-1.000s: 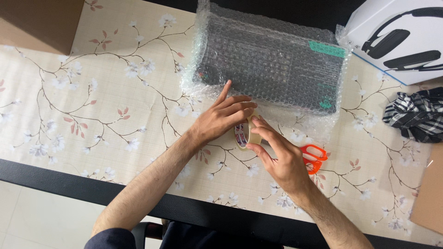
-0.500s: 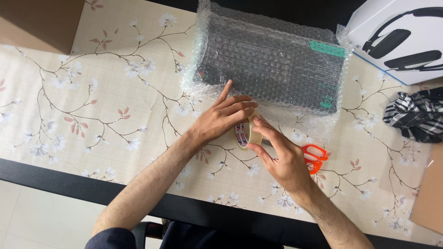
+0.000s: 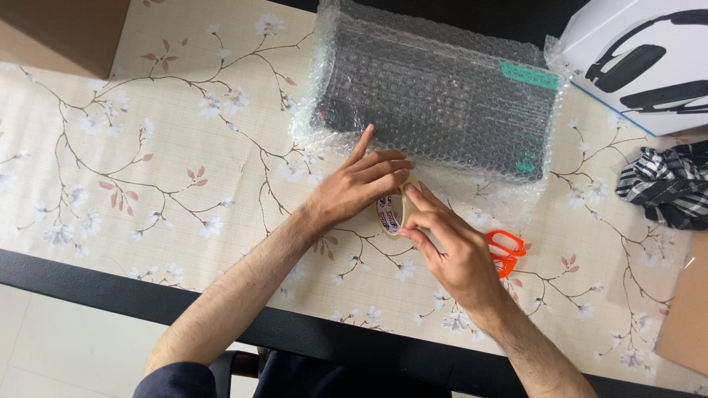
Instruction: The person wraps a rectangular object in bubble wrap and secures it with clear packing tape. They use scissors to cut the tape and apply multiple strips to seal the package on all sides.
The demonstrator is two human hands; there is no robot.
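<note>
I see both hands closed on the tape roll (image 3: 391,214), left hand (image 3: 358,188) and right hand (image 3: 450,247) pinching it, near the surface's (image 3: 147,177) front edge, just before the bubble-wrapped keyboard (image 3: 435,96), orange scissors (image 3: 505,250) beside.
</note>
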